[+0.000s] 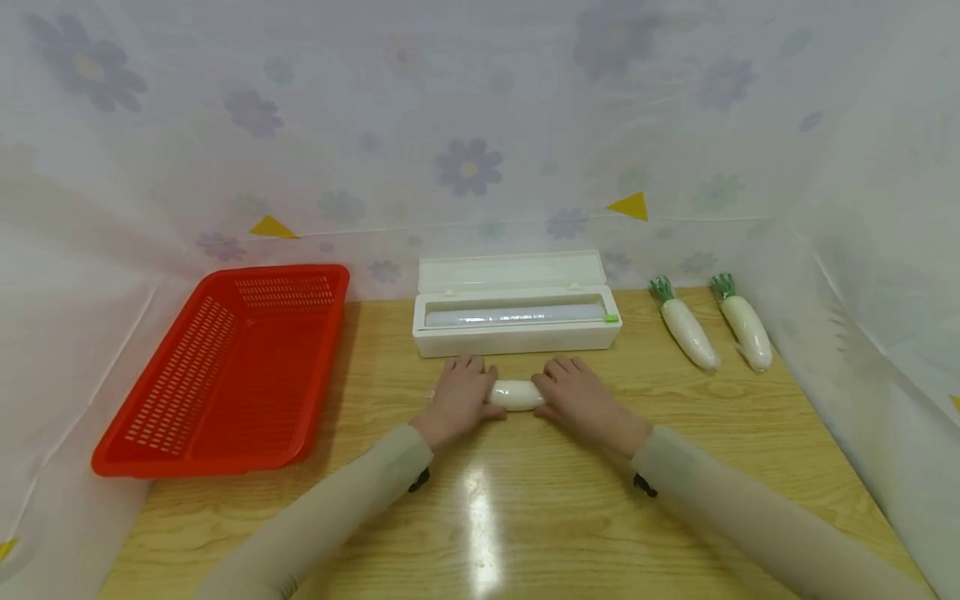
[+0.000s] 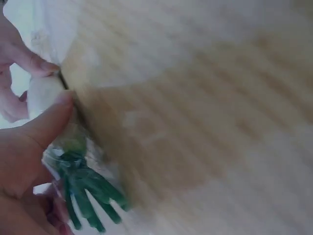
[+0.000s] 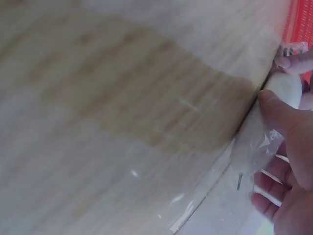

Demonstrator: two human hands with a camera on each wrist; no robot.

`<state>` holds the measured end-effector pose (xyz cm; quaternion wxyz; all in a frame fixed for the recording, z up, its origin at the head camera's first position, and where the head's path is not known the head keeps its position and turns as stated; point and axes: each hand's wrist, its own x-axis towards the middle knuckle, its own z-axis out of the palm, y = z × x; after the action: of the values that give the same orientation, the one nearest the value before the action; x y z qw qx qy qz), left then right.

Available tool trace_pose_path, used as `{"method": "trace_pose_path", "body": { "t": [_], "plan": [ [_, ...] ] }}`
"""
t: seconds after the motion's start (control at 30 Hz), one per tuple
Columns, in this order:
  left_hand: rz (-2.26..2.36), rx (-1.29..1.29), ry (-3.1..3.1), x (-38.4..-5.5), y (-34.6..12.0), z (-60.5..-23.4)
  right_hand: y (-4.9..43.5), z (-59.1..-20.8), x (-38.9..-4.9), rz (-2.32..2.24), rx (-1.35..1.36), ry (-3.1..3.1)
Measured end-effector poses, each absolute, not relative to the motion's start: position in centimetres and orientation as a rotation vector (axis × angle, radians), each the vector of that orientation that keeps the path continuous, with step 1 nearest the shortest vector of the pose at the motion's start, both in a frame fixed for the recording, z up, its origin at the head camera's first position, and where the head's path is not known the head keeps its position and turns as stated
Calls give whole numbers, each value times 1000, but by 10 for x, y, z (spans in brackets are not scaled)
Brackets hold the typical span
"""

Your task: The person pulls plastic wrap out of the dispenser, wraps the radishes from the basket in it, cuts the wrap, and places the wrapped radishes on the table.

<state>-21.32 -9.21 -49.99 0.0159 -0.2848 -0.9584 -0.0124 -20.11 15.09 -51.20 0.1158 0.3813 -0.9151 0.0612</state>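
Note:
A white radish [image 1: 517, 395] lies crosswise on the table in front of the white box. My left hand [image 1: 459, 398] grips its left end, and my right hand [image 1: 581, 400] grips the right end. Clear plastic film [image 3: 257, 152] covers the radish, with a loose flap trailing past its tip in the right wrist view. Green cut leaf stalks [image 2: 88, 188] show through film beside my left hand. Both thumbs press the near side, while the other fingers reach round the far side.
Behind my hands stands a white box [image 1: 517, 340] with its lid raised and a roll of film [image 1: 517, 315] inside. A red basket [image 1: 318, 417] is on the left. Two more white radishes with green tops, one farther left [image 1: 690, 335] and one farther right [image 1: 746, 333], lie at the back right.

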Motion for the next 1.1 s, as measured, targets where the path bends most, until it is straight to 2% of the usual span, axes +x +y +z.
{"method": "trace_pose_path", "body": {
  "t": [0.27,0.67,1.1],
  "plan": [
    [-217,-958,-2951,-207,-100,-503,154,-510,-203,160,1195,-2670],
    [-330,-1169,-2961,-175,-111,-490,168,-511,-174,371,1355,-2625],
    [-467,-1141,-3014,-191,-112,-491,174,-516,-191,503,1333,-2625]
  ]
}}
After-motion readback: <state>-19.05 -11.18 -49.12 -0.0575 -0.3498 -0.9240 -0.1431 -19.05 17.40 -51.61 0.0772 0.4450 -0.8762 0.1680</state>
